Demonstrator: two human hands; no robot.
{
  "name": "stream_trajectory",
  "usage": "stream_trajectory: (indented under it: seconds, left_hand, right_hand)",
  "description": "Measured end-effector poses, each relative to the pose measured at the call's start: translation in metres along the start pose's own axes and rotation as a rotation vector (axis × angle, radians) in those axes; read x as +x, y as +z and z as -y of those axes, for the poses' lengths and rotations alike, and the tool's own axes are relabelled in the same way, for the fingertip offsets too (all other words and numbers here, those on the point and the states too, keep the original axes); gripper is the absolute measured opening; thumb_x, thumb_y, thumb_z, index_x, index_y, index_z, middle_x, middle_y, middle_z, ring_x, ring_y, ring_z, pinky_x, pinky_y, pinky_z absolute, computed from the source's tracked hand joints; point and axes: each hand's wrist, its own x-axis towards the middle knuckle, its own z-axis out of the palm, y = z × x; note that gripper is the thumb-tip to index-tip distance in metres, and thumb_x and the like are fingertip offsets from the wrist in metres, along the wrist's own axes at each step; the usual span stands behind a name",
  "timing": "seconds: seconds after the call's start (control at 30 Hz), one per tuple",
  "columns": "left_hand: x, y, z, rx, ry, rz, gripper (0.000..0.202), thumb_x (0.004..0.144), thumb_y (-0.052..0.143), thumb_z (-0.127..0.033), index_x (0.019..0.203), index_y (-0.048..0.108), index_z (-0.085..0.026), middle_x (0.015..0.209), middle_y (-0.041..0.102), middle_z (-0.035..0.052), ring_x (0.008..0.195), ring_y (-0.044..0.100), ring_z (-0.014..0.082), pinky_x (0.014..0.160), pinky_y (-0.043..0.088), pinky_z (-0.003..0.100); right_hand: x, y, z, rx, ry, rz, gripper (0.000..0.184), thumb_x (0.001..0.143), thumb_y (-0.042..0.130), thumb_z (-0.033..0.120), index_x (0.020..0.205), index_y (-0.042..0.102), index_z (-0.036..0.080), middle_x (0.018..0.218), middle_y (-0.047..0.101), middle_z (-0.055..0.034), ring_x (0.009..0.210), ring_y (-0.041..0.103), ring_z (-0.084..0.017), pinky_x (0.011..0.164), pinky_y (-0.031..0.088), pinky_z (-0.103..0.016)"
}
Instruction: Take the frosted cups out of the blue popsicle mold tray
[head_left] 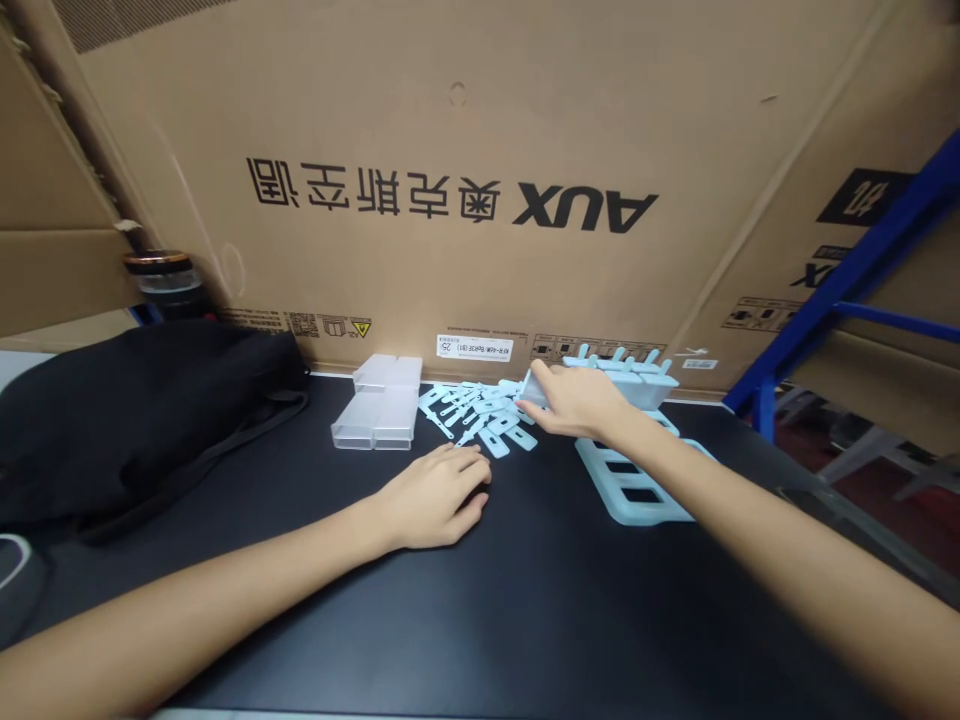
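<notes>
My right hand [581, 400] is closed around a pale translucent popsicle mould [533, 392], which it mostly covers. My left hand [431, 497] rests on the dark tabletop, fingers loosely spread and holding nothing. Just beyond its fingertips lies a loose pile of light blue popsicle sticks [484, 408]. Several filled-in mould cups with sticks on top [634, 380] stand in a row behind my right hand. Below my right forearm, partly hidden by it, is a light blue mould rack [626, 508] with rectangular openings.
Clear plastic mould cups [379, 415] lie grouped left of the sticks. A black bag [142, 410] sits on the left, with a dark lidded container [166, 280] behind it. A large cardboard box [420, 270] closes off the back; a blue metal frame [840, 270] stands at right.
</notes>
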Motion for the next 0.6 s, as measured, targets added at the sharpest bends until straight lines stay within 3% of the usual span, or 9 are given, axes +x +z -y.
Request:
stream_trajectory:
  seconds: [0.1, 0.2, 0.27, 0.37, 0.43, 0.6]
  left_hand:
    - [-0.002, 0.0, 0.001, 0.007, 0.017, -0.011, 0.013, 0.099, 0.048, -0.025, 0.107, 0.058, -0.02, 0.123, 0.068, 0.0079, 0.13, 0.059, 0.0262, 0.117, 0.04, 0.052]
    - [-0.005, -0.001, 0.003, 0.027, 0.081, -0.071, 0.014, 0.099, 0.049, -0.025, 0.108, 0.058, -0.02, 0.124, 0.068, 0.0071, 0.13, 0.058, 0.0249, 0.116, 0.041, 0.048]
    - [-0.005, -0.004, 0.004, 0.045, 0.129, -0.153, 0.015, 0.099, 0.049, -0.026, 0.111, 0.057, -0.019, 0.126, 0.066, 0.0081, 0.129, 0.058, 0.0245, 0.112, 0.044, 0.044]
    - [-0.007, -0.01, 0.009, 0.07, 0.151, -0.285, 0.014, 0.099, 0.051, -0.024, 0.11, 0.056, -0.018, 0.119, 0.067, 0.0085, 0.118, 0.06, 0.0237, 0.102, 0.048, 0.041]
    - [-0.008, -0.013, 0.012, 0.092, 0.134, -0.331, 0.011, 0.098, 0.051, -0.022, 0.107, 0.056, -0.018, 0.111, 0.068, 0.0076, 0.109, 0.062, 0.0227, 0.095, 0.049, 0.039]
    - [-0.01, -0.013, 0.012, 0.161, 0.105, -0.304, 0.008, 0.097, 0.05, -0.02, 0.099, 0.057, -0.018, 0.1, 0.067, 0.0051, 0.094, 0.062, 0.0204, 0.084, 0.048, 0.037]
  right_hand:
    - [0.008, 0.006, 0.0, -0.045, -0.005, 0.044, 0.063, 0.095, 0.033, 0.068, 0.12, 0.053, 0.015, 0.093, 0.072, -0.0177, 0.085, 0.07, -0.035, 0.067, 0.043, -0.037]
    - [0.01, 0.009, 0.001, -0.054, 0.021, 0.047, 0.067, 0.094, 0.034, 0.072, 0.122, 0.053, 0.015, 0.094, 0.073, -0.0184, 0.087, 0.071, -0.037, 0.068, 0.045, -0.038]
    - [0.008, 0.006, 0.003, -0.057, 0.03, 0.037, 0.059, 0.094, 0.041, 0.066, 0.123, 0.052, 0.016, 0.095, 0.073, -0.0183, 0.087, 0.071, -0.037, 0.067, 0.045, -0.038]
    - [0.005, -0.001, 0.005, -0.074, 0.028, 0.018, 0.041, 0.089, 0.052, 0.04, 0.122, 0.053, 0.017, 0.095, 0.073, -0.0171, 0.085, 0.071, -0.035, 0.066, 0.044, -0.036]
    - [0.005, -0.004, 0.006, -0.065, 0.023, -0.005, 0.039, 0.083, 0.055, 0.029, 0.12, 0.054, 0.016, 0.094, 0.073, -0.0167, 0.084, 0.071, -0.033, 0.066, 0.043, -0.035]
    - [0.018, 0.013, 0.006, 0.225, -0.03, -0.039, 0.032, 0.082, 0.058, 0.038, 0.106, 0.061, 0.017, 0.093, 0.072, -0.0128, 0.084, 0.068, -0.027, 0.066, 0.043, -0.032]
